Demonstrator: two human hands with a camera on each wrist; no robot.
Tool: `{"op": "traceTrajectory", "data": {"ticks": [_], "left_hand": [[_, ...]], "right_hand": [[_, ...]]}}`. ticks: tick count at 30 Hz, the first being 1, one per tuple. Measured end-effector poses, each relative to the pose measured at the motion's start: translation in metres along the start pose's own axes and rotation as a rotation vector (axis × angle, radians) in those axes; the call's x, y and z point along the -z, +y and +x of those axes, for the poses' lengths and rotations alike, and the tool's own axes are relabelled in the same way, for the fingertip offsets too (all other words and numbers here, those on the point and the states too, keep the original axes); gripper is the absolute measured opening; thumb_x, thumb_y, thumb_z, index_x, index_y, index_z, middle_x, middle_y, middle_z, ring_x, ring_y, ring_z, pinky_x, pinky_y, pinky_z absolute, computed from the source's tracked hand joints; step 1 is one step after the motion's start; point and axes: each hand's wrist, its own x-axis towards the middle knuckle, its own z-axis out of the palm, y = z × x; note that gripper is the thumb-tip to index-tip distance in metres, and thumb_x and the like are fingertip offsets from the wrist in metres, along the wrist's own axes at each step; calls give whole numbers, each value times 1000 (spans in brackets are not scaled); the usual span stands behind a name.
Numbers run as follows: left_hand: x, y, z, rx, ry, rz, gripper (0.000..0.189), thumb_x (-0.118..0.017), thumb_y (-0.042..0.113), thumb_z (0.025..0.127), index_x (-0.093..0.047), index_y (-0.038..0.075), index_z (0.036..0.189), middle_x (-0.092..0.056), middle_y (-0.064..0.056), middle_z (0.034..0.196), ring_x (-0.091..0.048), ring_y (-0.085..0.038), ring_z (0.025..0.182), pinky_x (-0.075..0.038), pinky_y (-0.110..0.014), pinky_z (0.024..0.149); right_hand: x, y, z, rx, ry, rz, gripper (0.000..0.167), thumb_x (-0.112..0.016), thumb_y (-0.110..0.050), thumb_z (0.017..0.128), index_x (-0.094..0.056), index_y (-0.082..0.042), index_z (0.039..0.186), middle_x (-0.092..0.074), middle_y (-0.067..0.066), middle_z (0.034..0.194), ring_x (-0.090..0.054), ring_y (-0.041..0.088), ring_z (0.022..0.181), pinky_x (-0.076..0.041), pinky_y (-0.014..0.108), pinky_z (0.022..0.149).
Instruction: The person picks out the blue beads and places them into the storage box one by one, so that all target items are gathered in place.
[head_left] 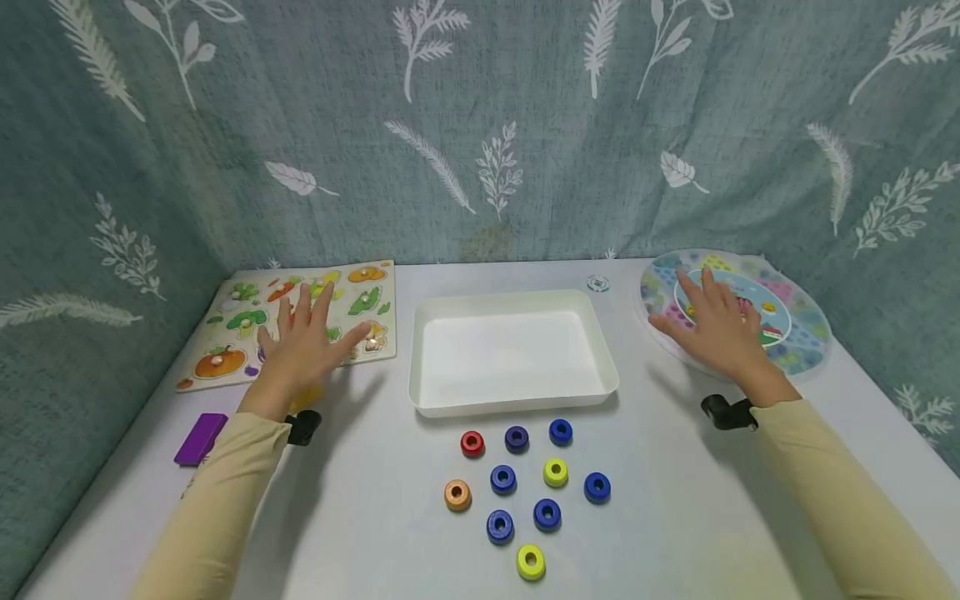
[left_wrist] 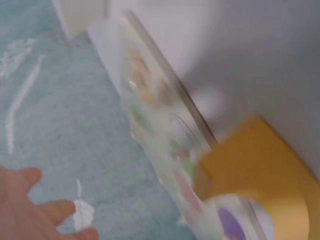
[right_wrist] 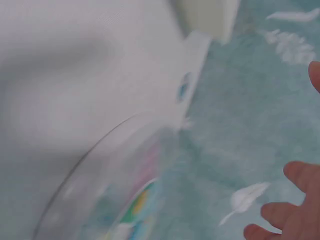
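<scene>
My left hand (head_left: 300,354), fingers spread, hovers over a wooden vegetable puzzle board (head_left: 217,321) and holds nothing. Over a round, colourful picture board (head_left: 806,329), my right hand (head_left: 716,329) is likewise spread with nothing in it. Between the hands lies a white rectangular tray (head_left: 513,350). In front of the tray are several small rings: a red ring (head_left: 464,447), an orange ring (head_left: 457,505), yellow rings including one nearest me (head_left: 530,573), and blue rings including one at the right (head_left: 597,498). Both wrist views show spread fingers and are blurred.
A purple block (head_left: 201,439) lies left of my left forearm. A yellow-orange block (left_wrist: 250,155) stands by the puzzle board, partly hidden by the left wrist in the head view. A leaf-patterned green curtain (head_left: 480,150) closes off the back and sides of the white table (head_left: 360,517).
</scene>
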Motion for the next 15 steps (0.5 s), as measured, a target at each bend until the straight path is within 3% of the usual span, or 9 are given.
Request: {"op": "traceTrajectory", "data": {"ticks": [4,7,11,15], "left_hand": [[-1,9,2,-125,-2,-255,91,-52,52,91,7,20,152,12,-17,155,7,-45,138,-2,-73,101],[-6,16,2,-188,-55,-456,93,-60,38,91,10,26,151,10,-13,156,-7,-44,139,-16,-68,104],[-15,22,2,-161,-167,-595,99,-65,31,89,14,35,149,8,-15,156,-28,-45,132,-36,-61,98],[-26,23,5,-120,-270,-630,103,-67,25,89,17,36,148,3,-21,155,-45,-43,118,-52,-49,81]], "right_hand": [[10,-18,-10,72,94,57,88,-55,-55,88,-15,-9,152,-17,30,150,-18,55,129,-9,77,95],[13,-33,-26,150,153,123,85,-64,-44,86,-23,-6,150,-33,30,140,-29,52,123,-21,74,92],[8,-50,-54,235,184,213,77,-72,-30,84,-34,-5,146,-50,22,115,-46,36,97,-42,52,76],[-7,-61,-83,244,135,281,69,-75,-21,81,-42,-7,140,-54,8,94,-46,18,75,-43,29,61]]}}
